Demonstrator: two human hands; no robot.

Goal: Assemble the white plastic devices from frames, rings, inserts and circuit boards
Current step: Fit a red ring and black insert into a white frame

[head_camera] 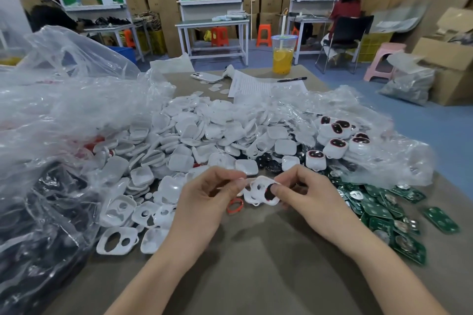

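White plastic in 2 grips: frame (258,190) held just above the table (256,258), pinched at its left edge by the left hand (204,199), pinched together with the black insert (269,195) under the right hand (307,194) thumb. Press evenly into 1 opening, keeping level (red ring (235,206) beside, on the table).

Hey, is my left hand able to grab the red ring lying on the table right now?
Likely yes, once freed: the red ring lies uncovered right beside the left hand, nothing on top of it. But that hand is pinching the white frame together with the right hand.
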